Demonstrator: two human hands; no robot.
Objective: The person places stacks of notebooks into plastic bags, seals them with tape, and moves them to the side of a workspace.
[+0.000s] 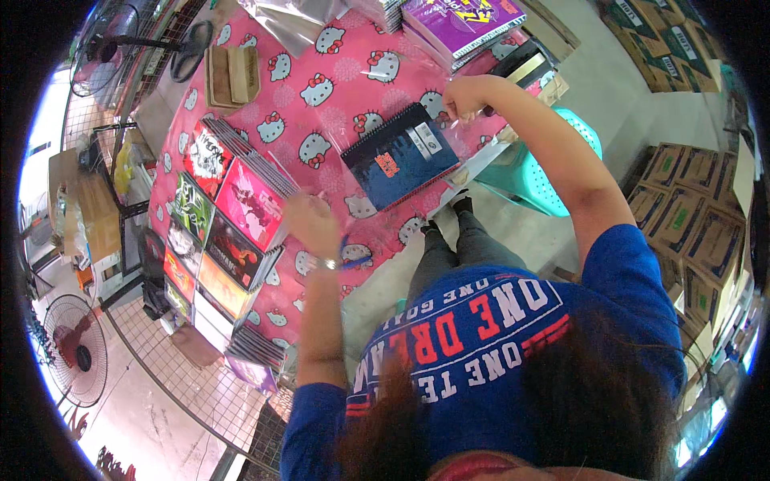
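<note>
A dark blue spiral notebook (405, 172) with a white label and orange print lies tilted on the pink patterned tablecloth (317, 120). What looks like clear plastic film surrounds it. My right hand (468, 97) is at the notebook's far right corner, its fingers closed; whatever they pinch is too small to make out. On the notebook's left, my left hand (313, 224) is held over the cloth, beside the stacked notebooks (250, 203). Motion smears its fingers, so its grip is unclear. A blue pen-like item (345, 250) shows near my left wrist.
Rows of colourful notebooks stand along the table's left. Purple notebooks (465, 28) are piled at the far right, near shiny plastic sheets (293, 20). A brown cardboard holder (233, 76) sits far left. Beside the table are a turquoise stool (553, 172), stacked cartons (690, 208) and a fan (76, 350).
</note>
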